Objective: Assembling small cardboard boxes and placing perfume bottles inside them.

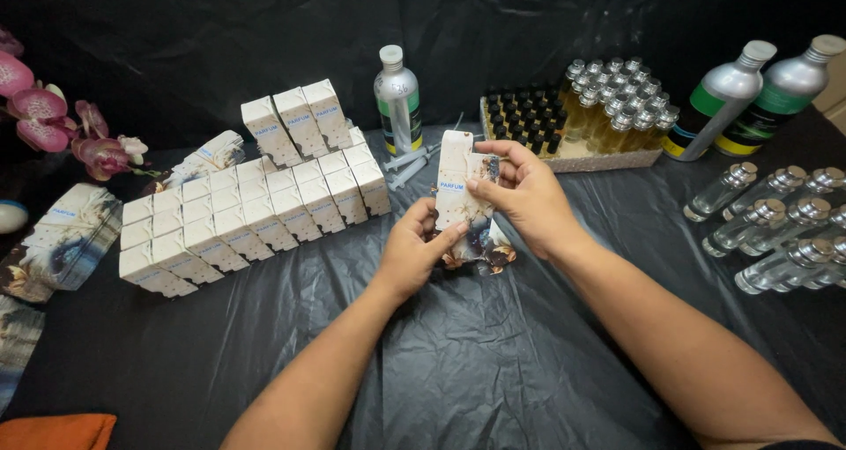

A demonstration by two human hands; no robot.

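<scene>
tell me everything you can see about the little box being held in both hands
The small carton is a tall, narrow white cardboard box with brown and dark printed patterning. It is held upright above the black plastic sheet, not fully closed, its lower flaps spread open. The left hand grips its lower edge; the right hand pinches its upper right side.

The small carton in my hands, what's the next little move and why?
Probably press the carton into its box shape. It looks only partly formed, gripped at the bottom by the left hand and at the top by the right hand, while the finished boxes stand squared in rows.
</scene>
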